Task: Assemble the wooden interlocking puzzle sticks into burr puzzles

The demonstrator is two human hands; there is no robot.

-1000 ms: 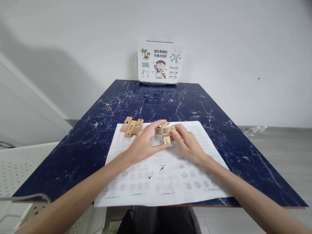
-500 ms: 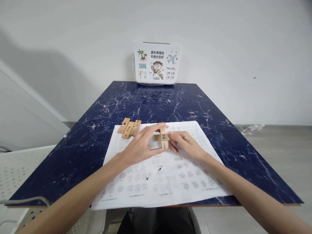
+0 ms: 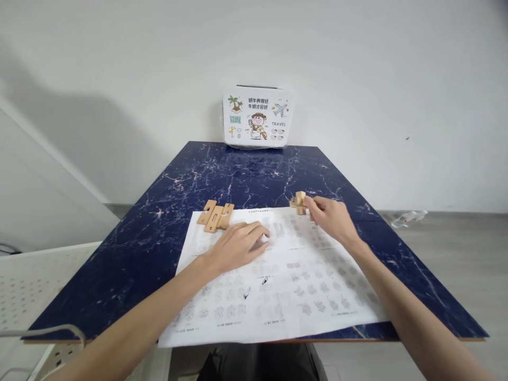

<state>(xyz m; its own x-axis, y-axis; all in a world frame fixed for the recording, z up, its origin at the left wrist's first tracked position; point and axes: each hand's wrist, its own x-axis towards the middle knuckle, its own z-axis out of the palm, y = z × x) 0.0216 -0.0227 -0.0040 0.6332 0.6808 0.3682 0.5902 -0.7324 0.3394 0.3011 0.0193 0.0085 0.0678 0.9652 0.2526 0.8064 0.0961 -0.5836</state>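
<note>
My right hand [image 3: 331, 218] pinches a small assembled wooden cross puzzle [image 3: 298, 202] at the far right corner of a white printed sheet [image 3: 273, 280]. My left hand [image 3: 238, 244] rests palm down on the sheet with its fingers loosely curled, holding nothing. Three loose wooden puzzle bars [image 3: 216, 215] lie side by side at the sheet's far left corner, a short way beyond my left hand.
The sheet lies on a dark blue marbled table [image 3: 246, 174]. A white box with cartoon print [image 3: 256, 117] stands at the table's far edge against the wall. A white perforated surface [image 3: 35, 280] is at the left. Grey floor is on the right.
Both hands held the wooden cross at the sheet's middle. My left hand let go and dropped to the paper. My right hand carried the cross away to the far right.
</note>
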